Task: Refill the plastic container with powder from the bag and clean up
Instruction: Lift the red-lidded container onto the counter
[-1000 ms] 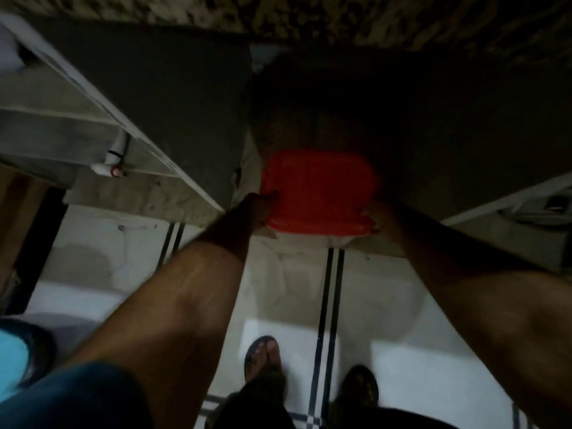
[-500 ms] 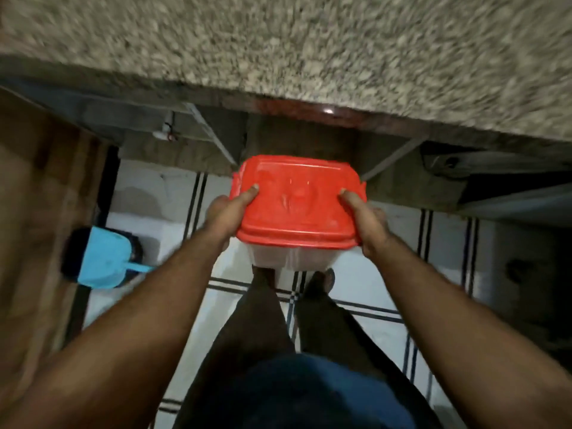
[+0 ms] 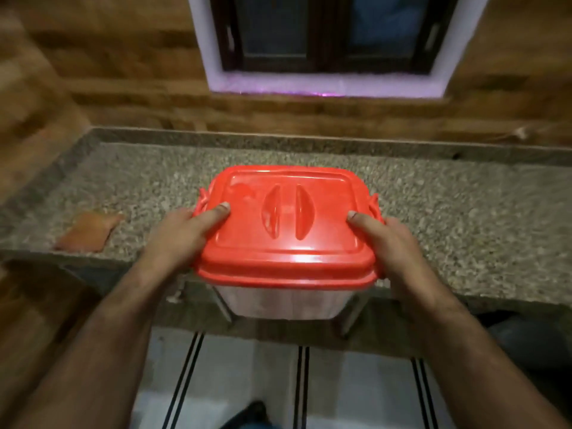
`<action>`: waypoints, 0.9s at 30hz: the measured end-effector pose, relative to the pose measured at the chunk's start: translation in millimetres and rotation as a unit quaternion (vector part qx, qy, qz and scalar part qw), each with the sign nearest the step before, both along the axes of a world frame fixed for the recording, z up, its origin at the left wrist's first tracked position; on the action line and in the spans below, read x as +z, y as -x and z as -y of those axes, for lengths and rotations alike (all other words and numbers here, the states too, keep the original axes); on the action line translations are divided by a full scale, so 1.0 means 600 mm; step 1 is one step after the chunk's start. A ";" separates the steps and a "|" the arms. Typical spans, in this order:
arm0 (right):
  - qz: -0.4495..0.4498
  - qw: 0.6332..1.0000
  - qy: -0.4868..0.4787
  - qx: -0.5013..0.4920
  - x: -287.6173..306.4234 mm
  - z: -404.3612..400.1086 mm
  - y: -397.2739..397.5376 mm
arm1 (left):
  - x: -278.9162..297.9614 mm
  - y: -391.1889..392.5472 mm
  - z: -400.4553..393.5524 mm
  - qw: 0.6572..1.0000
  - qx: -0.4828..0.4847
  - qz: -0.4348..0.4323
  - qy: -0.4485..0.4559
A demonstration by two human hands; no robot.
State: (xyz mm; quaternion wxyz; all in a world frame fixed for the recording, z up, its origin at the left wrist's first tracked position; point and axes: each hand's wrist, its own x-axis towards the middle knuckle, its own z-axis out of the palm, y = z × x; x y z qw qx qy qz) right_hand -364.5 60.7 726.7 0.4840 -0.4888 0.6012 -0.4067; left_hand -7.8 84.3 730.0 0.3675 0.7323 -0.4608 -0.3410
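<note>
Red-lidded plastic container (image 3: 280, 300) between left hand (image 3: 182, 235) and right hand (image 3: 394, 243), above granite counter (image 3: 448, 212).

A speckled granite counter (image 3: 448, 212) bears 1 orange-brown cloth (image 3: 88, 232).

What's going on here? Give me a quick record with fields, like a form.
held item: clear plastic container with a red lid, lid on
left hand: grips the container's left side, thumb on the lid
right hand: grips the right side, thumb on the lid
position: at the front edge of the speckled stone counter
also on counter: a small brown packet, left
behind: dark window
</note>
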 end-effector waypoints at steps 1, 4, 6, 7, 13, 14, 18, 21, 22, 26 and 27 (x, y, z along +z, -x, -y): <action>0.005 1.000 0.016 -0.008 0.013 0.026 -0.005 | 0.017 0.002 0.028 1.000 0.003 0.012 0.014; -0.006 0.999 0.029 -0.022 0.018 0.112 -0.028 | 0.022 0.008 0.116 0.998 0.006 0.033 0.048; -0.011 0.999 0.014 -0.036 -0.002 0.168 -0.044 | -0.001 0.003 0.179 0.998 0.005 0.037 0.046; -0.013 0.999 0.008 -0.045 -0.015 0.192 -0.050 | -0.014 0.004 0.202 0.998 0.010 0.036 0.044; -0.040 0.993 -0.024 -0.104 -0.077 0.312 -0.103 | -0.092 -0.033 0.331 0.999 0.002 0.034 0.004; -0.052 0.992 -0.025 -0.109 -0.083 0.326 -0.110 | -0.102 -0.041 0.348 1.000 -0.003 0.028 -0.004; -0.074 0.987 -0.041 -0.134 -0.105 0.371 -0.132 | -0.113 -0.066 0.405 1.000 -0.014 0.021 -0.011; -0.064 0.985 -0.062 -0.149 -0.106 0.393 -0.137 | -0.109 -0.074 0.429 0.999 -0.025 0.028 -0.019; -0.062 0.985 -0.067 -0.148 -0.103 0.396 -0.135 | -0.111 -0.076 0.434 0.999 -0.027 0.030 -0.019; -0.108 0.980 -0.058 -0.155 -0.098 0.404 -0.126 | -0.120 -0.084 0.437 0.995 -0.040 0.084 0.030; -0.135 0.976 -0.051 -0.162 -0.099 0.406 -0.125 | -0.123 -0.086 0.438 0.994 -0.041 0.097 0.042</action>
